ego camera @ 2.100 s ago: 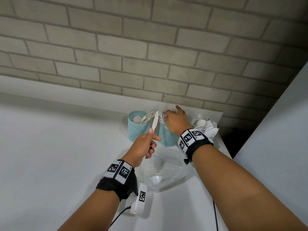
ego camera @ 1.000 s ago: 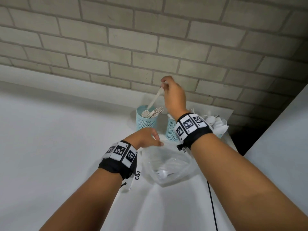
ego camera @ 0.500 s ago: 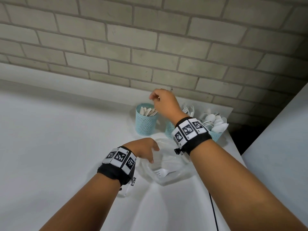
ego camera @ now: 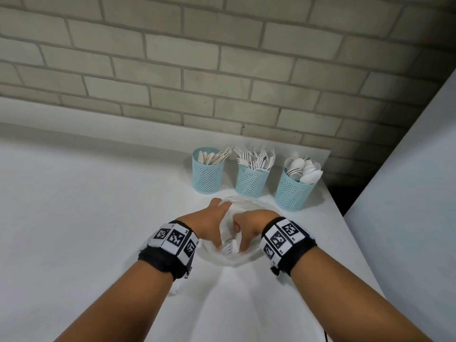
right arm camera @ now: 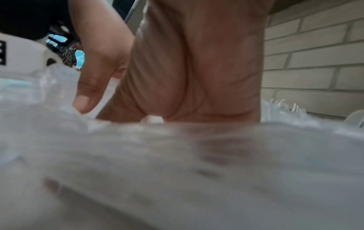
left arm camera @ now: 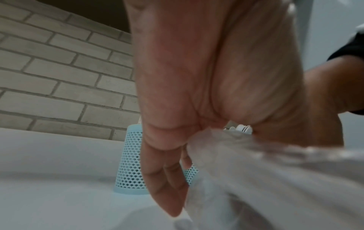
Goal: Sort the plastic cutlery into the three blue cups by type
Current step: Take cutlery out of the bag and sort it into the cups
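Three blue mesh cups stand in a row by the wall: the left cup (ego camera: 208, 180) holds knives, the middle cup (ego camera: 251, 183) forks, the right cup (ego camera: 292, 196) spoons. In front of them lies a clear plastic bag (ego camera: 217, 257) with a white fork (ego camera: 230, 248) inside. My left hand (ego camera: 219, 208) pinches the bag's left edge (left arm camera: 226, 155), fingers (left arm camera: 167, 179) pointing down. Inside the bag, my right hand (ego camera: 240, 239) pinches the fork's handle (right arm camera: 106, 96) beside the thumb (right arm camera: 84, 96). The bag hides its fingertips.
The white table (ego camera: 86, 218) ends just right of the spoon cup, where a dark gap and a white panel (ego camera: 407, 193) follow. A brick wall (ego camera: 197, 70) rises behind the cups. A small white tagged device (ego camera: 183, 280) lies under my left wrist.
My right hand dropped a knife into the left cup, then came down into the bag onto the fork. My left hand lowered to the bag and holds its edge.
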The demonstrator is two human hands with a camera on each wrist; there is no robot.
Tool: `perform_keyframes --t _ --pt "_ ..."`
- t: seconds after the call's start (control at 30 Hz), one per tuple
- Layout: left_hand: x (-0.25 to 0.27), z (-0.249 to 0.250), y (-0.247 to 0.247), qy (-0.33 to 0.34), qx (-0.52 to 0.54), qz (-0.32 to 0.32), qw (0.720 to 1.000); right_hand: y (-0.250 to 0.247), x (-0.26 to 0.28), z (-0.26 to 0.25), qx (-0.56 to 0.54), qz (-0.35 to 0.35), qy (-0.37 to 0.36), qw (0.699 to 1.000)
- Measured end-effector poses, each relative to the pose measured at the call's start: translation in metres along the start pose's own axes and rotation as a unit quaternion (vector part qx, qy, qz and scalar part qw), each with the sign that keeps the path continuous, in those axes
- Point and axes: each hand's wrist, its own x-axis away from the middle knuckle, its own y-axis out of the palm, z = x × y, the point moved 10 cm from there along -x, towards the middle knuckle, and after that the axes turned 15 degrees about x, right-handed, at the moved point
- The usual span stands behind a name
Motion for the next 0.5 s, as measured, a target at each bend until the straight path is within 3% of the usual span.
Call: perform_keyframes --t 0.5 --pt "0.002 -0.017 0.006 -0.068 -0.042 -0.017 0.997 -0.008 0.002 0.012 -0.033 0.101 -0.029 0.994"
